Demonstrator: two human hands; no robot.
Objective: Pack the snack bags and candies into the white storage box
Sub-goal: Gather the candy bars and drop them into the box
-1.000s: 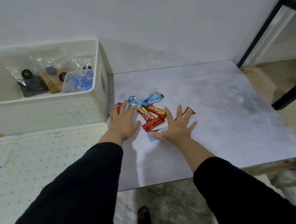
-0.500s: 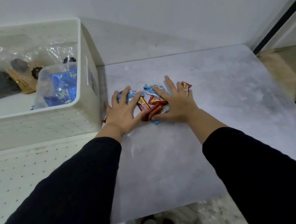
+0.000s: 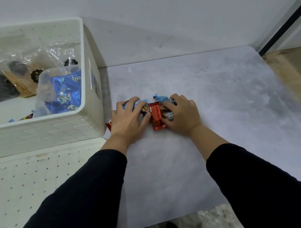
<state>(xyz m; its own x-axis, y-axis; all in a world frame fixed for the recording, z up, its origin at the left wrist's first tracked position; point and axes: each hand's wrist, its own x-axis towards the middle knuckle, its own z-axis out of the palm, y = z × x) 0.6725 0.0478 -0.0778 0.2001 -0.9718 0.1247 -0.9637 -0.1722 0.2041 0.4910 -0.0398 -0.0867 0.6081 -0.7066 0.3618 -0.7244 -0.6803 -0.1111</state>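
Note:
A small heap of wrapped candies [image 3: 156, 116], red and light blue, lies on the grey table [image 3: 225, 94] just right of the white storage box [image 3: 46, 131]. My left hand [image 3: 129, 121] cups the heap from the left and my right hand [image 3: 182, 115] from the right, fingers curled over the wrappers and pressing them together. One red wrapper [image 3: 109, 125] pokes out beside my left wrist. Inside the box lie clear snack bags [image 3: 19, 76] with dark and tan pieces and a bag of blue candies [image 3: 64, 91].
The box's white perforated lid [image 3: 35, 184] lies flat in front of the box at the lower left. A wall rises right behind the table. A black frame post [image 3: 282, 28] stands at the far right. The table's near edge is close to my body.
Both hands have closed in from spread flat to cupped, bunching the scattered candies into a tight heap. My view has moved closer and lower over the table.

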